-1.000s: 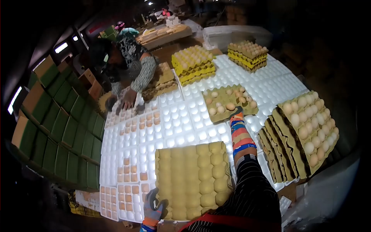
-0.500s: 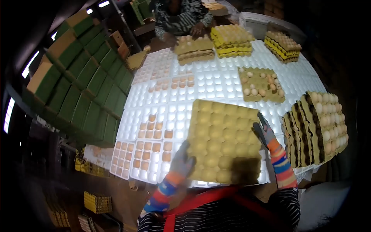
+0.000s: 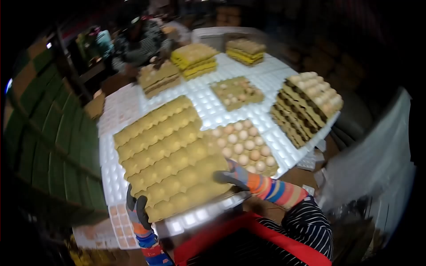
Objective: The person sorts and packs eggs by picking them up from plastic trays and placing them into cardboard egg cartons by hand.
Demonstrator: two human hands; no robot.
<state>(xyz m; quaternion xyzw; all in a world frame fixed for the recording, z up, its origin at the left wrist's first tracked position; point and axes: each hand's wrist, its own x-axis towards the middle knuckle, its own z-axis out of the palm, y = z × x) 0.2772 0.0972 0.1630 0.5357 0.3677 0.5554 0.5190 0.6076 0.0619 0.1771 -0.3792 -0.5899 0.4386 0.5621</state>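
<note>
A tan cardboard egg tray (image 3: pixel 166 155), with no eggs showing on its upward face, is held tilted above the near part of the table. My left hand (image 3: pixel 138 208), in a grey glove, is closed on its near left corner. On the near right edge, my right hand (image 3: pixel 235 175) grips the same tray. Just beyond my right hand, a second tray filled with eggs (image 3: pixel 244 146) lies on the table, its left side hidden behind the held one.
White dimpled plastic trays (image 3: pixel 195 219) cover the table. A leaning stack of egg trays (image 3: pixel 301 111) stands on the right, and a partly filled tray (image 3: pixel 237 93) lies further back. A co-worker (image 3: pixel 140 46) is at the far left. Green boxes (image 3: pixel 40 133) are piled left.
My view has swung right. The held tray has moved left across the table and tilted, and a tray full of eggs now shows beside it. Both hands keep their grip.
</note>
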